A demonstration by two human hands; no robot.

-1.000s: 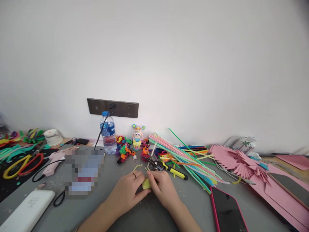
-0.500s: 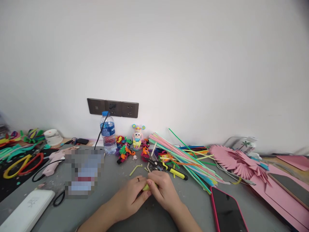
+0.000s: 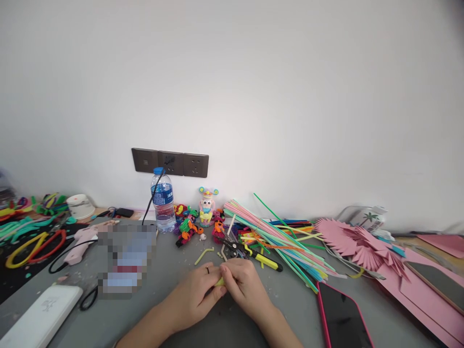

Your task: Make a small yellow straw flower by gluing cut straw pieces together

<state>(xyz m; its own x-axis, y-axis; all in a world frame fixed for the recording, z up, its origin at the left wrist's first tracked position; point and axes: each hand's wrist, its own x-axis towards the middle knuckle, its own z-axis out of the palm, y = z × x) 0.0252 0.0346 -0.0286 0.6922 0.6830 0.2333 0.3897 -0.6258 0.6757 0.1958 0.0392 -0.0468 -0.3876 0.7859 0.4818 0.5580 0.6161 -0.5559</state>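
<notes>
Head camera, and both hands meet at the lower center of the frame, right over the gray tabletop (image 3: 290, 302)! The left hand (image 3: 195, 295), dark ring (image 3: 208, 270) on one finger, comes in from the lower left with its fingers closed on a small yellow-green piece (image 3: 219, 281). And the right hand (image 3: 244, 287) meets it from the lower right, thumb and curled fingers pressed around that same piece; only a sliver shows between the two hands, the rest tucked out of sight.

Just above the left hand lies a bent pale green stem (image 3: 203, 255). Up past the right hand, here are the pliers (image 3: 266, 261), yellow and black, slanting down to the right. Fanning out beyond them, right of center, it's a big bundle of colorful sticks (image 3: 275, 237).

At center, near the wall (image 3: 253, 96), a little figurine (image 3: 206, 210) stands upright among bright twisted shapes (image 3: 187, 229), and left of those, a blue-capped bottle (image 3: 163, 198) stands tall. Over at lower right, a phone (image 3: 342, 316) in a pink-red case lies flat, with folded pink paper (image 3: 366, 251) above it. And at lower left, a white block-shaped device (image 3: 43, 314)!
</notes>
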